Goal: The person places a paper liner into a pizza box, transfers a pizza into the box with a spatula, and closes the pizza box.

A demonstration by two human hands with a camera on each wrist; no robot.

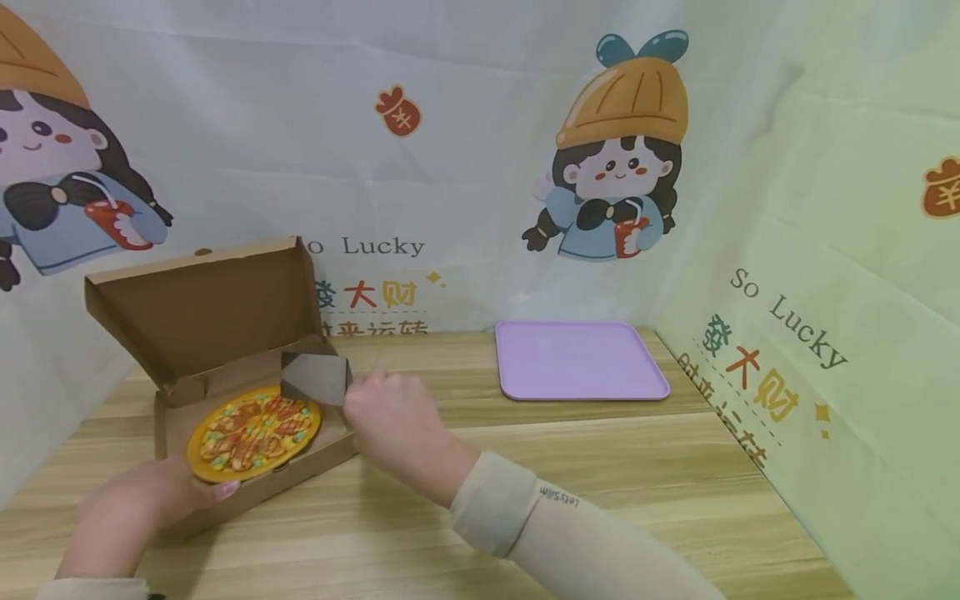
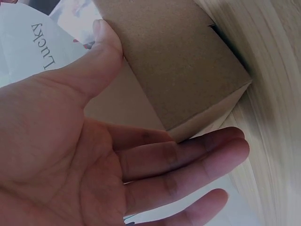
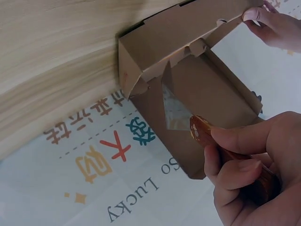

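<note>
A round pizza [image 1: 255, 433] with colourful toppings lies in an open cardboard pizza box [image 1: 311, 457] at the left of the table. My right hand [image 1: 393, 421] grips the brown wooden handle [image 3: 202, 129] of a spatula. Its flat metal blade [image 1: 317, 377] is over the box, by the pizza's upper right edge; whether they touch I cannot tell. At the box's front left corner is my left hand [image 1: 146, 500]. Its thumb [image 2: 106, 47] rests along the box edge, while the other fingers [image 2: 188, 176] stretch out beside the corner, nearly straight.
A purple tray [image 1: 581, 362] lies at the back right of the wooden table [image 1: 600, 467]. The raised box lid [image 1: 210, 317] leans back near the printed curtain [image 1: 465, 167], which borders the table at the back and sides.
</note>
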